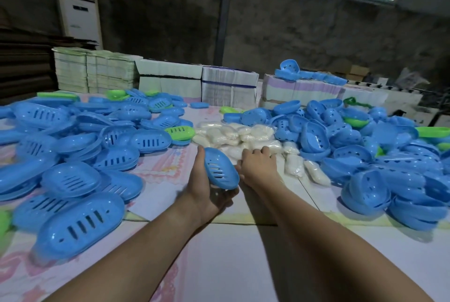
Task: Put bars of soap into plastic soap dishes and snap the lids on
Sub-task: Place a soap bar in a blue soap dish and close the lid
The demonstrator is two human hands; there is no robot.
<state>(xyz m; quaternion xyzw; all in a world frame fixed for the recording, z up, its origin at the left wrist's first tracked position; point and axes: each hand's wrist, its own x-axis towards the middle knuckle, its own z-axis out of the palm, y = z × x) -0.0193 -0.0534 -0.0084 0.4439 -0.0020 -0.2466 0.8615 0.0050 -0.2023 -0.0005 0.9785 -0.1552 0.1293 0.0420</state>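
Note:
My left hand [203, 186] holds a blue slotted soap dish [221, 172] above the table, thumb at its far end and fingers curled under it. My right hand [255, 161] reaches over the heap of white wrapped soap bars [239, 134] in the middle of the table; its fingers curl down onto a bar [272, 149] at the heap's near edge. Whether it grips that bar I cannot tell. More wrapped bars [295, 165] lie to the right of that hand.
Blue slotted dishes [80, 226] are piled on the left, blue bowl-shaped parts [365, 194] on the right, a few green ones [180, 132] among them. White boxes [229, 87] line the far edge. The table [231, 253] is covered with pale sheets.

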